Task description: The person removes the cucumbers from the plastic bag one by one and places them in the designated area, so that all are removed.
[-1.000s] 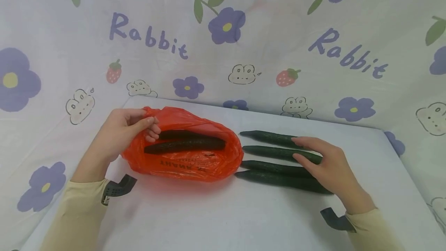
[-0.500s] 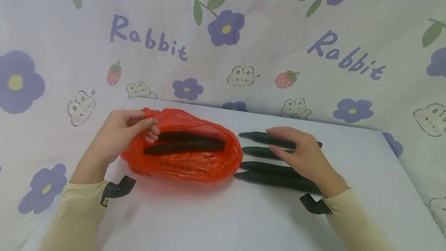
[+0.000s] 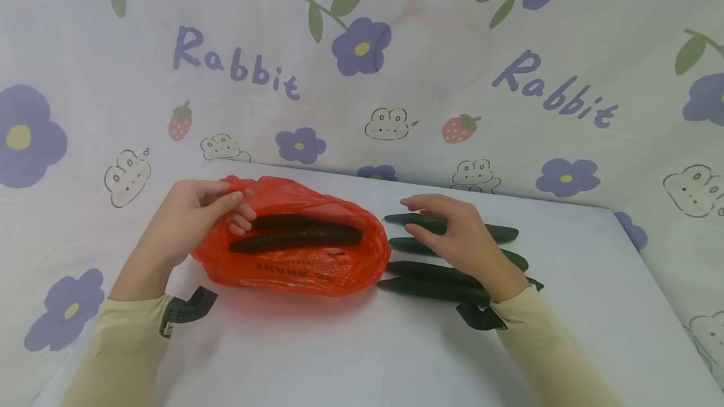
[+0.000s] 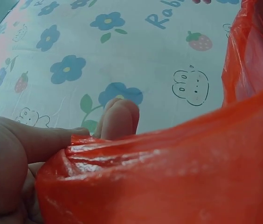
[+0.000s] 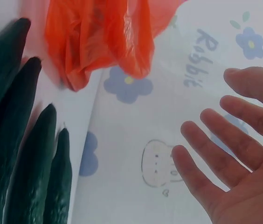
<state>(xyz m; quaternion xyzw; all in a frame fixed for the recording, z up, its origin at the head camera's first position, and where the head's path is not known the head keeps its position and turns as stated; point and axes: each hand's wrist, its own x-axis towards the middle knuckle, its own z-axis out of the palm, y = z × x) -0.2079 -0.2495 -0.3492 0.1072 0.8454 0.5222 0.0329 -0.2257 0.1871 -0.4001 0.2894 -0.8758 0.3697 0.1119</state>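
Observation:
My left hand [image 3: 181, 222] pinches the left rim of a red plastic bag [image 3: 353, 275] between thumb and fingers. The bag lies on its side with its mouth spread, and two dark green cucumbers [image 3: 296, 237] lie inside. Several more cucumbers [image 3: 432, 272] lie side by side on the table, just right of the bag, tips toward it. Above these hovers my right hand [image 3: 464, 240], fingers spread and holding nothing. In the right wrist view the fingers [image 5: 224, 154] are apart from both the cucumbers [image 5: 31, 172] and the bag [image 5: 99, 37].
The white table [image 3: 339, 357] ends at a back edge against a hanging cloth [image 3: 430, 61] with flowers, rabbits and strawberries. A dark wrist-mounted device [image 3: 481, 317] sits at the right sleeve, another dark device [image 3: 189, 306] at the left one.
My right hand has moved left over the cucumbers toward the bag, uncovering their right ends. My left hand keeps its pinch on the bag rim.

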